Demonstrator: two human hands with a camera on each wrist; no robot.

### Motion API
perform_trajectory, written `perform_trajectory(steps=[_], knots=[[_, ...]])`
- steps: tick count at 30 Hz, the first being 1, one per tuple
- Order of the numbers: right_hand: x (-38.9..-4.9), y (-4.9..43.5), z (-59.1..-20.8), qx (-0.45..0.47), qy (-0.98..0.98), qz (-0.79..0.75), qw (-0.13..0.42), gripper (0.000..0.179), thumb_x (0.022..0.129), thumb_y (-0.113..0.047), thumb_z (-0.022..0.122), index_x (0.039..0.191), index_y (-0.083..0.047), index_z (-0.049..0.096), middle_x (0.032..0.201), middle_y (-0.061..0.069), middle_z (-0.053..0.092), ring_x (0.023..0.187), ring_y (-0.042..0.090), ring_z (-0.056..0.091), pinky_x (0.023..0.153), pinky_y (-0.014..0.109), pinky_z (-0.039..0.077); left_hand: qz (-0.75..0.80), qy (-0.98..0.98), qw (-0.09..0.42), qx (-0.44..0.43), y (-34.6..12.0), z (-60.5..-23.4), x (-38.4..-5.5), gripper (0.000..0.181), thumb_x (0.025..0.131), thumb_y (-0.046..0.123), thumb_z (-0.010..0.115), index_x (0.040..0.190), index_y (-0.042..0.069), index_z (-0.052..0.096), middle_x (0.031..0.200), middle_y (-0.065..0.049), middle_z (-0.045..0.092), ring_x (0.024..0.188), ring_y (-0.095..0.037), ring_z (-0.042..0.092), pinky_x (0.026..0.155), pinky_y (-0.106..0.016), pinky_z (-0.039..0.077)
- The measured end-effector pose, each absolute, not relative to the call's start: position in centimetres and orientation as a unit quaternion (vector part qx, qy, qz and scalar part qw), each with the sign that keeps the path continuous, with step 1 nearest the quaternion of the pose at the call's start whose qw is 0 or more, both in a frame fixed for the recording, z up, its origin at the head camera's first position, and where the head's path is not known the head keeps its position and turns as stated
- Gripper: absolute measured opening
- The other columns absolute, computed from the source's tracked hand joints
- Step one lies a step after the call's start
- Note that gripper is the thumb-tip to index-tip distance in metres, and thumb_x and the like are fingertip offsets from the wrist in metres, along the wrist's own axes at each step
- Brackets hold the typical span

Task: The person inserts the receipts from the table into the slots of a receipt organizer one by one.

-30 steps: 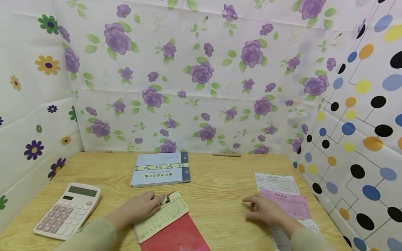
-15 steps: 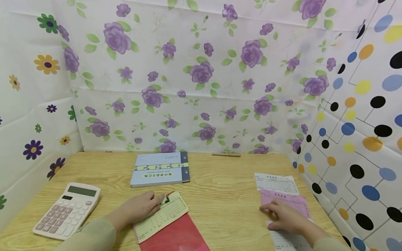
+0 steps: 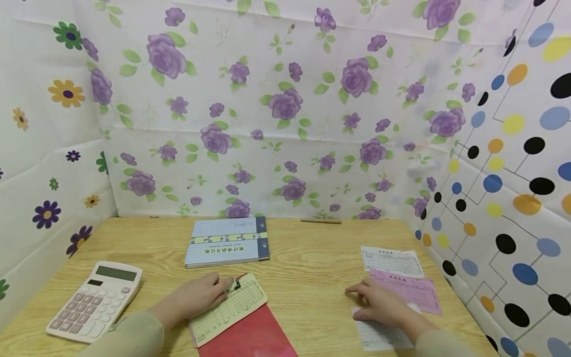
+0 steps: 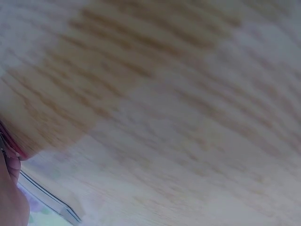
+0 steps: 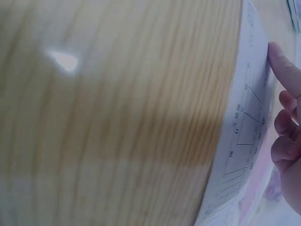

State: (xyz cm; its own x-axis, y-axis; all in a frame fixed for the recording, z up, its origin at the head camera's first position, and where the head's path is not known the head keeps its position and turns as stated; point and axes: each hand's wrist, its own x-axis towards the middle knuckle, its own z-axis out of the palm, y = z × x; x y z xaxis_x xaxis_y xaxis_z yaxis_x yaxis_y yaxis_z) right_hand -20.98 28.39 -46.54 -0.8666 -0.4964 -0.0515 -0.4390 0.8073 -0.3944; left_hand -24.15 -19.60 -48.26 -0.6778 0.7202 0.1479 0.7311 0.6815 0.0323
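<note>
In the head view my left hand (image 3: 202, 296) holds a small black clip (image 3: 236, 284) at the top edge of a yellow printed slip (image 3: 236, 307). The slip lies over a red folder (image 3: 263, 333). In the left wrist view only part of the left hand (image 4: 11, 197) shows at the lower left corner, beside a red edge. My right hand (image 3: 379, 305) rests over a white printed slip (image 3: 383, 337), thumb at its upper left corner, index finger reaching past it. The right wrist view shows the thumb straight against the slip (image 5: 240, 141), the other fingers bent.
A pink slip (image 3: 417, 292) and another white slip (image 3: 392, 261) lie behind the right hand. A calculator (image 3: 95, 300) stands at the left, a blue account book (image 3: 227, 242) behind the left hand. A pen (image 3: 321, 221) lies along the table's back edge.
My right hand has reached right to the front white slip, then come back left with it. The slip has slid left across the table, away from the pink one. The left hand keeps its place.
</note>
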Motion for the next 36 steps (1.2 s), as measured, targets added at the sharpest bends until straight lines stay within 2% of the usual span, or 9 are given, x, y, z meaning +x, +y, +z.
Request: perform_trajectory(steps=[11,20,28,36], knots=[[-22.2,23.8,-46.6,-0.272,0.945,-0.179,0.032,0.052,0.078,-0.045,0.071,0.120,-0.018,0.060,0.098,-0.006,0.050,0.083,0.009,0.052,0.066,0.030,0.045,-0.045,-0.908,0.080,-0.408,-19.8,-48.6,-24.2,0.039,0.096,0.027,0.054,0.131,0.012,0.052,0.078,0.004,0.036,0.059,-0.006,0.030,0.050,-0.023,0.032],[-23.1,21.6,-46.9,-0.227,0.952,-0.202,0.037,0.049,0.078,-0.045,0.072,0.119,-0.020,0.061,0.095,-0.006,0.050,0.077,0.010,0.050,0.065,0.032,0.043,-0.052,-0.909,0.081,-0.405,-19.7,-48.3,-24.1,0.040,0.095,0.026,0.055,0.132,0.011,0.052,0.078,0.005,0.035,0.059,-0.007,0.030,0.050,-0.022,0.031],[-22.3,25.1,-46.7,-0.169,0.957,-0.231,0.053,0.049,0.076,-0.043,0.074,0.117,-0.019,0.063,0.098,-0.003,0.053,0.083,0.013,0.051,0.070,0.037,0.045,-0.052,-0.908,0.081,-0.407,-19.7,-48.3,-24.2,0.041,0.095,0.027,0.055,0.133,0.010,0.052,0.078,0.004,0.036,0.060,-0.007,0.030,0.051,-0.022,0.032],[-20.5,30.8,-47.0,-0.126,0.961,-0.237,0.066,0.046,0.074,-0.046,0.075,0.112,-0.021,0.066,0.090,-0.004,0.049,0.078,0.013,0.045,0.066,0.029,0.040,-0.050,-0.902,0.098,-0.417,-19.5,-48.1,-24.0,0.040,0.093,0.025,0.058,0.130,0.009,0.055,0.077,0.004,0.036,0.059,-0.006,0.029,0.050,-0.022,0.032]])
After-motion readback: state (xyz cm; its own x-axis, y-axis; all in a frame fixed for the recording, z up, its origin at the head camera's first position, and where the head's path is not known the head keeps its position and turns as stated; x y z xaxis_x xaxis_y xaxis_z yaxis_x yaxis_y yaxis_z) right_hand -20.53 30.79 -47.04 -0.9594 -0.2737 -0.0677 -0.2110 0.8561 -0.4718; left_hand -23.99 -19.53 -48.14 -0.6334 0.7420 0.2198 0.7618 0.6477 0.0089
